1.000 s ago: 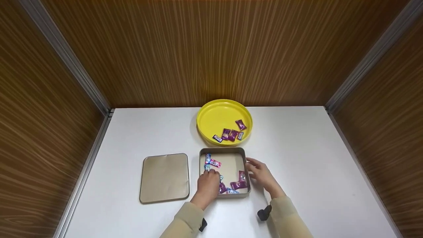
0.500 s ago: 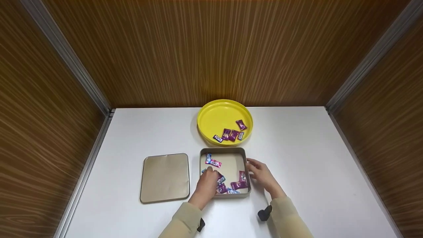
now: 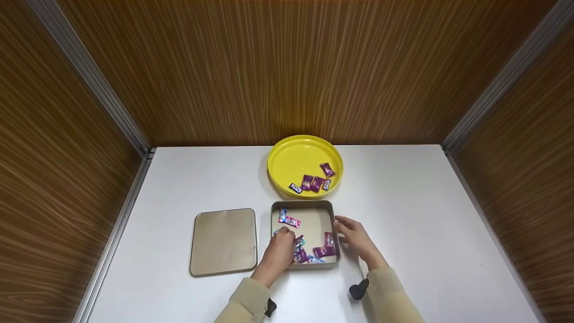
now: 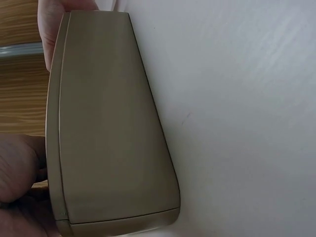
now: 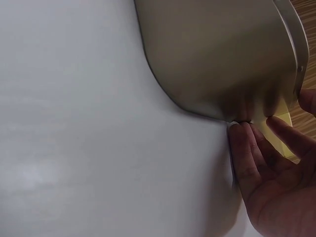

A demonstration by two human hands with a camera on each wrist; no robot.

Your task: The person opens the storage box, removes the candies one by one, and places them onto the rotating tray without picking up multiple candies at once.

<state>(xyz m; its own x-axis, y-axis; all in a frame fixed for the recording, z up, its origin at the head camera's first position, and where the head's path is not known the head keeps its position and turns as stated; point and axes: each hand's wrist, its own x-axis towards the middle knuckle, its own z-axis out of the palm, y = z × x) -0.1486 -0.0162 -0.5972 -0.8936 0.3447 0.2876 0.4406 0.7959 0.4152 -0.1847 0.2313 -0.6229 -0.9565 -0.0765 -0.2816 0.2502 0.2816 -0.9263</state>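
Note:
An uncovered square metal tin (image 3: 312, 266) holds several small wrapped candies in purple, pink and blue. My left hand (image 3: 279, 251) reaches over its near-left side, fingers bent down among the candies (image 3: 301, 256); the fingertips are hidden, so I cannot tell whether they pinch one. In the left wrist view, that hand (image 4: 17, 173) shows curled behind the tin's wall (image 4: 108, 118). My right hand (image 3: 358, 237) rests against the tin's right side. The right wrist view shows its fairly straight fingers (image 5: 244, 153) touching the outer wall (image 5: 222, 54), the thumb near the rim.
A round yellow tray (image 3: 293, 157) stands just behind the tin, with several purple and dark wrapped candies (image 3: 317, 184) in its front right part. The tin's flat lid (image 3: 223, 242) lies to the left on the white table (image 3: 417, 215). Wood-grain panels (image 3: 287, 72) enclose the back and sides.
My left hand has drawn slightly back toward the near-left, uncovering teal and purple candies beside it that have shifted a little. My right hand, tin, lid and tray have stayed in place.

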